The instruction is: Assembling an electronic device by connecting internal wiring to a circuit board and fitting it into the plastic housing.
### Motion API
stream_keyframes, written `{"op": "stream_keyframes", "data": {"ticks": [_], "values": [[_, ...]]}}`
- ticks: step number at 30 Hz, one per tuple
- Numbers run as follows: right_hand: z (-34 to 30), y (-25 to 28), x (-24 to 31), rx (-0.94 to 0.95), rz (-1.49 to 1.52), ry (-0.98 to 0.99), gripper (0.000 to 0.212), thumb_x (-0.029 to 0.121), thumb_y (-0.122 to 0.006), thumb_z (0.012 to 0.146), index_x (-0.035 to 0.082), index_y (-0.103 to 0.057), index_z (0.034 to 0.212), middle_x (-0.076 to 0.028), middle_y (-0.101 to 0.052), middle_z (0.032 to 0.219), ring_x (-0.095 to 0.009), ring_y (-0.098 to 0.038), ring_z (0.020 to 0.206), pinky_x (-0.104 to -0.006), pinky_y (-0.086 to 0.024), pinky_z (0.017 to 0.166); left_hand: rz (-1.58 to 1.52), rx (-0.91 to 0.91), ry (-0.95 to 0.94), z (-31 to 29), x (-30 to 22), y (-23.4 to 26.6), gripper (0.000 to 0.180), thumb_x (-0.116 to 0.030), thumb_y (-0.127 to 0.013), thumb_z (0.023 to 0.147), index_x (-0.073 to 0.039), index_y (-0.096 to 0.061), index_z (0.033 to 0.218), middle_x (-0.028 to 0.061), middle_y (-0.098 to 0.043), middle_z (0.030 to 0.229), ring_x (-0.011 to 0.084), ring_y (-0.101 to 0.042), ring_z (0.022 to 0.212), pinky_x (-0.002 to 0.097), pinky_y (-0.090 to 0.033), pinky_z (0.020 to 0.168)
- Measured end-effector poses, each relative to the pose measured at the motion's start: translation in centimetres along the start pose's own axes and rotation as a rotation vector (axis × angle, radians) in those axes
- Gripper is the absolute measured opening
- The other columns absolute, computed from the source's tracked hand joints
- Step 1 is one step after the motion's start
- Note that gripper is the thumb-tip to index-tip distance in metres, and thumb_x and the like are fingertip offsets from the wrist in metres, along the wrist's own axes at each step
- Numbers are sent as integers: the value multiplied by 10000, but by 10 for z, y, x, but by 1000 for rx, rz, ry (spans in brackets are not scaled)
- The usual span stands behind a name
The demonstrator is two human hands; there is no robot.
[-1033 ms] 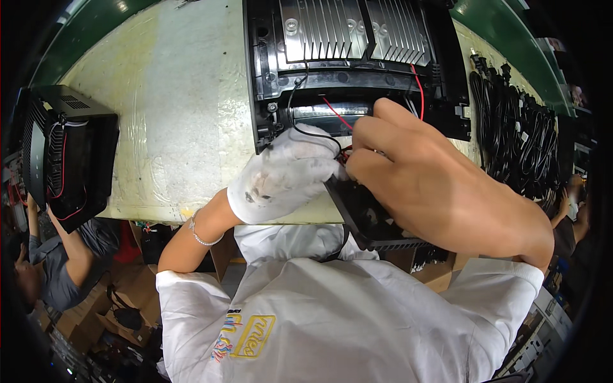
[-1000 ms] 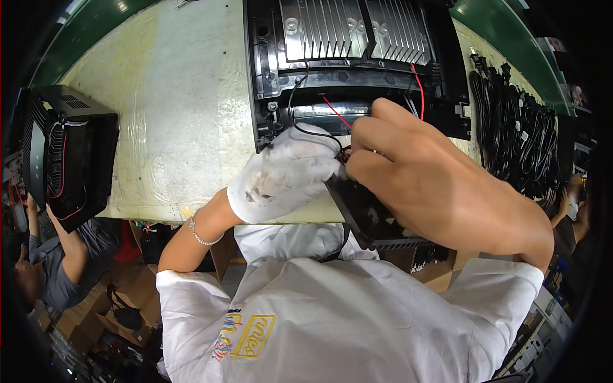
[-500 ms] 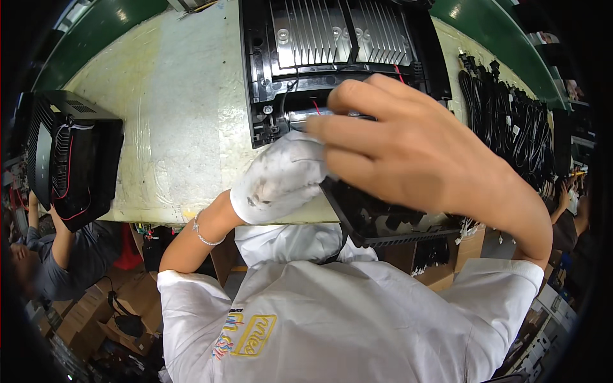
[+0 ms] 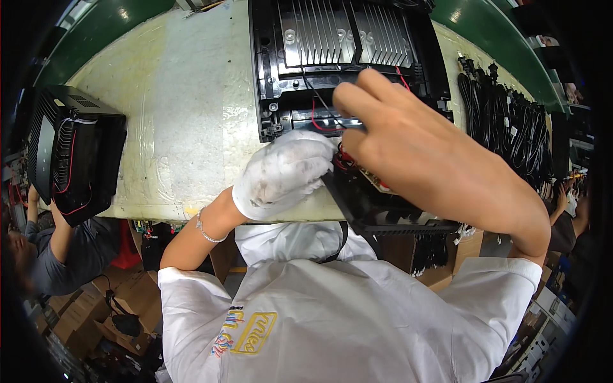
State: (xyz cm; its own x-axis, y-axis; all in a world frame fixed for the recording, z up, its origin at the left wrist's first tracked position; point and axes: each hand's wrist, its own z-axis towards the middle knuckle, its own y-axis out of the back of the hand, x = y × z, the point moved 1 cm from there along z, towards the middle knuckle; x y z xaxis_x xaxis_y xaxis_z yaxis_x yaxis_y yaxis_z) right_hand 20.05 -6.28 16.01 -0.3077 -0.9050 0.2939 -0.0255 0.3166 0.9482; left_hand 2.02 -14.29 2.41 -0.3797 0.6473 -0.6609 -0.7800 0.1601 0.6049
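Observation:
My left hand [image 4: 287, 172], in a stained white glove, is closed at the near left corner of a black plastic housing [image 4: 402, 223]; what its fingers grip is hidden. My bare right hand [image 4: 408, 143] hovers over that housing with curled fingers. A thin black wire [image 4: 317, 91] runs down to its thumb and forefinger, which appear to pinch it. Beside it loops a red wire [image 4: 313, 113]. Beyond both hands lies a black casing [image 4: 271, 73] with finned metal heat sinks [image 4: 316, 38]. Red wires [image 4: 345, 161] and part of a circuit board [image 4: 378, 182] show under my right hand.
Bundled black power cords [image 4: 511, 127] lie at the right of the pale worktable [image 4: 185, 115]. At the far left another person's hands [image 4: 59, 214] touch a black device [image 4: 83, 153]. A green rail [image 4: 128, 45] borders the far edge; cardboard boxes [image 4: 80, 313] are below.
The heat-sink casing has shifted slightly right. My right hand has moved a little right, uncovering the circuit board and red wires. The black wire now stretches straighter toward it.

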Motion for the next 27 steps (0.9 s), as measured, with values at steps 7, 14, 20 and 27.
{"op": "stream_keyframes", "data": {"ticks": [7,14,20,27], "values": [[4,-15,8,-78,-90,-9,117,-3,-659,647,-57,-627,746,-139,-521,971,-276,-515,963,-359,-491,809,-15,-165,-123,-9,1,-3,406,17,-763,646,-47,-617,1019,128,-624,1043,330,-636,951,418,-539,813],[6,-29,-8,-251,-98,69,143,34,-637,703,-55,-601,809,-161,-541,948,-309,-558,932,-363,-502,797,78,-150,-55,-5,-3,-2,317,10,-743,691,-64,-619,972,106,-638,1044,293,-633,969,367,-533,845],[-73,8,2,-649,-62,-8,501,438,-773,757,-4,-607,926,-129,-543,854,-318,-556,669,-377,-475,590,67,-319,40,-1,-13,-6,408,-16,-771,678,-85,-620,1050,101,-642,1077,260,-638,988,348,-527,853],[-148,-15,22,-223,-226,-231,416,271,-829,637,-2,-539,760,-143,-531,950,-311,-536,870,-403,-459,728,198,-236,-255,-3,-36,10,435,-36,-797,569,-81,-581,944,76,-619,1029,279,-604,929,402,-495,773]]}}
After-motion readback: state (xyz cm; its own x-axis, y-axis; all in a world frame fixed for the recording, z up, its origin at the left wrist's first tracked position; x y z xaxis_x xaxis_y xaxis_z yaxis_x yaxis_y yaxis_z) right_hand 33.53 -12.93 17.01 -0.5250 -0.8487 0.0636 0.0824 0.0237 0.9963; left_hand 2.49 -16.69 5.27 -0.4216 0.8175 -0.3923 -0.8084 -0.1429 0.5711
